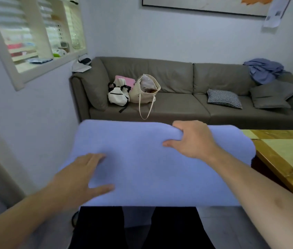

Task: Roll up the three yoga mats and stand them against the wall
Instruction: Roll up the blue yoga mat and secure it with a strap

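Head view: one lavender yoga mat (151, 159), held up before the person's legs, in front of a grey sofa (187, 105). Right hand (192, 139) grips its top edge, fingers curled over. Left hand (81, 175) lies flat on its face, fingers straight. Wooden worktop (285, 159) at right.

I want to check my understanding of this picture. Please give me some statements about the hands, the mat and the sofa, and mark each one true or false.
1. The right hand holds the far edge of the blue mat in its grip. True.
2. The left hand pinches the mat. False: it lies flat on it, fingers straight.
3. Two bags stand on the sofa. True.
4. The checked cushion lies on the floor. False: it is on the sofa seat.
5. A wooden table is left of the mat. False: it is on the right.
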### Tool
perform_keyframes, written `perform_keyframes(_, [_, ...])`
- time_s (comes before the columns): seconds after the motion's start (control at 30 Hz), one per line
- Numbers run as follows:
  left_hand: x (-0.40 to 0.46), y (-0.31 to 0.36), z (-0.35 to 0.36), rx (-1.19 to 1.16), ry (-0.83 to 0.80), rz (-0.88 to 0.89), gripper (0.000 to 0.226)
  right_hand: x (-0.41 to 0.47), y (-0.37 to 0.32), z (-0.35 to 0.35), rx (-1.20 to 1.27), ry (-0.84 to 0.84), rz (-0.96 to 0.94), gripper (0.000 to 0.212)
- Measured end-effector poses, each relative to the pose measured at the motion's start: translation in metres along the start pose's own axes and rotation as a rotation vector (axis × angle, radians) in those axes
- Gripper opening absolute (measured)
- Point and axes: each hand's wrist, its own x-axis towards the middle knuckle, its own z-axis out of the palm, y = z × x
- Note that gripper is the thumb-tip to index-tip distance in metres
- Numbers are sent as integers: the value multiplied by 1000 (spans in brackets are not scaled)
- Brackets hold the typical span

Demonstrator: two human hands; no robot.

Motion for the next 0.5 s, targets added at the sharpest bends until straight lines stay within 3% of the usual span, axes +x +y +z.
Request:
perform_keyframes(0.1, [34,17,-44,-67,456,79,74,-6,-5,-16,-105,432,-324,56])
perform_keyframes(0.13, [43,26,-57,-41,556,118,69,-12,-9,-18,-140,491,-394,50])
perform_keyframes(0.2, [59,42,-78,24,599,198,73,-30,-17,-12,-185,519,-480,41])
perform_keyframes(0.27, [71,50,-83,86,443,307,88,-54,-23,4,-208,487,-521,33])
perform_keyframes(0.3, [73,52,-78,103,282,323,97,-67,-25,13,-212,457,-531,28])
perform_keyframes(0.37, [68,54,-56,124,-122,192,109,-96,-26,32,-211,373,-549,24])
perform_keyframes(0.43, [55,54,-28,153,-468,41,103,-124,-28,48,-193,243,-591,21])
perform_keyframes(0.5, [41,58,-2,188,-609,-9,78,-145,-33,55,-176,-3,-583,23])
